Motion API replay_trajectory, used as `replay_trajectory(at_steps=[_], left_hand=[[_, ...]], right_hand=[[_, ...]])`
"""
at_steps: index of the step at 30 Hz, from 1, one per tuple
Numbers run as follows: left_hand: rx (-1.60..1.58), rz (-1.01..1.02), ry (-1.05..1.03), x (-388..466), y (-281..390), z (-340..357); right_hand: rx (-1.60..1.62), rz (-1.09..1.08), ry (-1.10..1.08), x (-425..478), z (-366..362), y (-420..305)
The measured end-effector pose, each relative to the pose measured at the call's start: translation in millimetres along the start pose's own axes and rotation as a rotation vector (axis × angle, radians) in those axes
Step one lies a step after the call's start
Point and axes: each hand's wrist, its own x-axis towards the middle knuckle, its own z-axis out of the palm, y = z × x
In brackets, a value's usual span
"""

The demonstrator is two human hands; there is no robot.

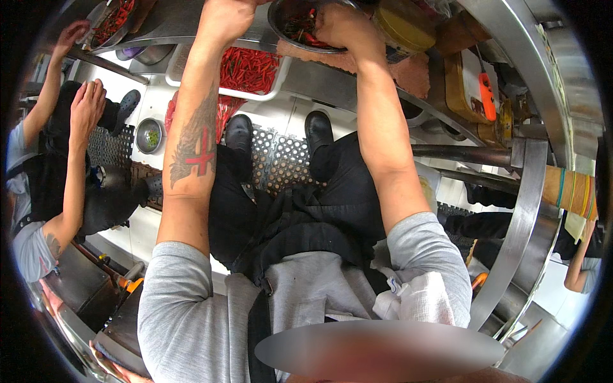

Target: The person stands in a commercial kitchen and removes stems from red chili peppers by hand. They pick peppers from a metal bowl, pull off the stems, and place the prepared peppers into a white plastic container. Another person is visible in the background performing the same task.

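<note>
My right hand [348,29] reaches into a metal bowl [322,47] at the top of the view. Its fingers are curled down among red chili peppers [296,28], some with dark green stems. Whether they grip any is hidden. To the left of the bowl is my left hand [229,19], bent at the wrist with its fingers curled. Its fingertips run to the upper edge of the picture, so what it holds cannot be seen. Below the counter edge, a white plastic basket [283,79] full of whole red chilies [249,69] sits partly behind my left forearm.
A yellowish container [404,26] stands right of the bowl, near an orange-handled tool [487,98]. On the floor is a small bowl with green pieces [152,136]. At the left, a co-worker's hands [88,103] are near another chili bowl [112,24]. A steel rail [519,230] curves at right.
</note>
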Motion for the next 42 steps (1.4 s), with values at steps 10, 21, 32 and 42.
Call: replay_trajectory(at_steps=[10, 21, 32, 42], left_hand=[[0.175, -0.001, -0.080, 12, -57, -2], [-0.134, -0.248, -0.046, 0, -43, 25], [0.031, -0.300, 0.045, 6, -39, 5], [0.044, -0.242, 0.167, 1, -24, 16]], right_hand=[[0.539, -0.076, 0.365, -20, -58, 2], [0.557, -0.048, 0.562, -27, -61, -20], [0.761, 0.150, 0.585, -17, -51, -15], [0.907, -0.051, 0.305, -27, -62, -4]])
